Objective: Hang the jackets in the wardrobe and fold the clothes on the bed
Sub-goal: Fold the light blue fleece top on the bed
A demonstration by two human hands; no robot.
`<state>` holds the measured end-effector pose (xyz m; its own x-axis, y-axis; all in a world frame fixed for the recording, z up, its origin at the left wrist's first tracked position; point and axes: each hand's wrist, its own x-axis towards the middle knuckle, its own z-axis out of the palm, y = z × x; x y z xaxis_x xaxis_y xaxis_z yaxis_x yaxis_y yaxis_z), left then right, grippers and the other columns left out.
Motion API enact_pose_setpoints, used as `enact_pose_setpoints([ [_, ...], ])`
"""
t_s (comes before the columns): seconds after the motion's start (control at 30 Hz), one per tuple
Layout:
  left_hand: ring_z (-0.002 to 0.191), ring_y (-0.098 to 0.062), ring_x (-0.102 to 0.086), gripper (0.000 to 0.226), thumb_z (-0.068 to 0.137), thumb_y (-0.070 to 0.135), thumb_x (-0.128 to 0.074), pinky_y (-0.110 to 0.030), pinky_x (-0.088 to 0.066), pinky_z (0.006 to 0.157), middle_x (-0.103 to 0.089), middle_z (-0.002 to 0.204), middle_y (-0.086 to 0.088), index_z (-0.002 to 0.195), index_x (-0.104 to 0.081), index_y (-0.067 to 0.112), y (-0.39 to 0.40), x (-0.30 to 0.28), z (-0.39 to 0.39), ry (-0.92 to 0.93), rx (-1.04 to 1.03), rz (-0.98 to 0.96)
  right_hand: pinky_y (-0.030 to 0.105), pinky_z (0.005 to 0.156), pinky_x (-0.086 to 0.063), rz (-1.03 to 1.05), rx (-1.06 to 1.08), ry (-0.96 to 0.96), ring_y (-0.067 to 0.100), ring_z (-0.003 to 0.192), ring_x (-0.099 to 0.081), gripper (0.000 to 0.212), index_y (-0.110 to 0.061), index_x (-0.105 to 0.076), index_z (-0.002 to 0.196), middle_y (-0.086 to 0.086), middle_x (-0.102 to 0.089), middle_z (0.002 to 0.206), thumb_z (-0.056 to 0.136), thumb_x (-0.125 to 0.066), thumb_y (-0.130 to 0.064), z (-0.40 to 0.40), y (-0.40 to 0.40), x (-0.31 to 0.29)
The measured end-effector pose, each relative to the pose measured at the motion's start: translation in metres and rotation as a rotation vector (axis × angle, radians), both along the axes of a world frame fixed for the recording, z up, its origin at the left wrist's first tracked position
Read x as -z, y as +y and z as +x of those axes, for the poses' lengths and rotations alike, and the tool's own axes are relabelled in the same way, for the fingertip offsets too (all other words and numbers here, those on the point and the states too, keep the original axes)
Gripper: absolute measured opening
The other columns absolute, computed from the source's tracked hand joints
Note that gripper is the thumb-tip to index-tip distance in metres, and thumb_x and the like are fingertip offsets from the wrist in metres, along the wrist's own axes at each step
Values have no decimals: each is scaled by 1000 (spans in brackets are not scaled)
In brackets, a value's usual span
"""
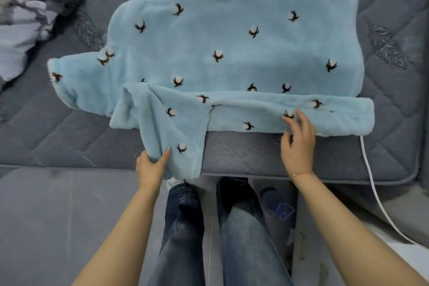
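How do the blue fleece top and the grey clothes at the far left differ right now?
The blue fleece top lies spread flat, partly folded; the grey clothes sit crumpled in a heap. The top carries a cotton-flower print; the heap shows none. Both hands work the top; neither touches the heap. Both lie on the mattress.

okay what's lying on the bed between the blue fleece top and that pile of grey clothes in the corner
Nothing: in the head view, only bare quilted grey mattress separates the blue fleece top from the pile of grey clothes.

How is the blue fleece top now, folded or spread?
Partly folded: the blue fleece top lies spread, with its near edge turned over.
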<state>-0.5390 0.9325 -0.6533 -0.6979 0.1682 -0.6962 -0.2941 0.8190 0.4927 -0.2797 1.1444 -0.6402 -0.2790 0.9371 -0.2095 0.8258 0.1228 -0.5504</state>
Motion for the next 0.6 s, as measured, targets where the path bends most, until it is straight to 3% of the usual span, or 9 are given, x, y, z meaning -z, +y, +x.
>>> enact_pose_setpoints([
  [0.1,121,-28,-53,38,93,34,-65,-50,-45,102,-61,127,-7,125,-58,14,2,1,-1,21,12,9,50,111,-30,107,-26,-148,41,131,-40,42,-3,-59,128,20,-43,145,90,-46,10,11,32,5],
  [0.2,111,-15,-58,37,94,29,-63,-35,-47,94,-63,124,2,129,-57,17,18,-13,-4,-36,81,140,47,111,-25,6,-133,-337,38,122,-46,40,-6,-53,134,19,-53,133,94,-56,-11,23,82,6],
  [0.3,103,-7,-66,33,93,27,-65,-29,-52,91,-69,117,6,125,-61,17,37,-43,-3,-126,165,247,45,95,-32,36,-376,-442,38,98,-55,19,-3,-68,104,19,-64,100,90,-63,-16,22,111,1],
  [0.4,102,-16,-69,30,91,31,-67,-37,-56,88,-73,110,-1,116,-66,14,63,-75,-13,-154,100,391,40,83,-29,219,-352,-342,38,88,-58,9,-3,-67,93,19,-64,91,87,-64,-9,18,139,-7],
  [0.47,105,-21,-69,31,91,32,-66,-37,-58,84,-72,113,-5,116,-67,13,87,-90,-26,-215,-15,518,40,83,-29,270,-294,-327,40,92,-58,12,-4,-67,97,20,-64,95,88,-63,-11,12,157,-6],
  [0.6,112,-21,-66,37,96,33,-60,-35,-56,89,-69,121,-8,123,-64,8,142,-93,-47,-447,-254,606,40,98,-30,-2,-283,-436,40,113,-51,35,-4,-63,122,23,-59,121,88,-53,-1,-10,159,7],
])
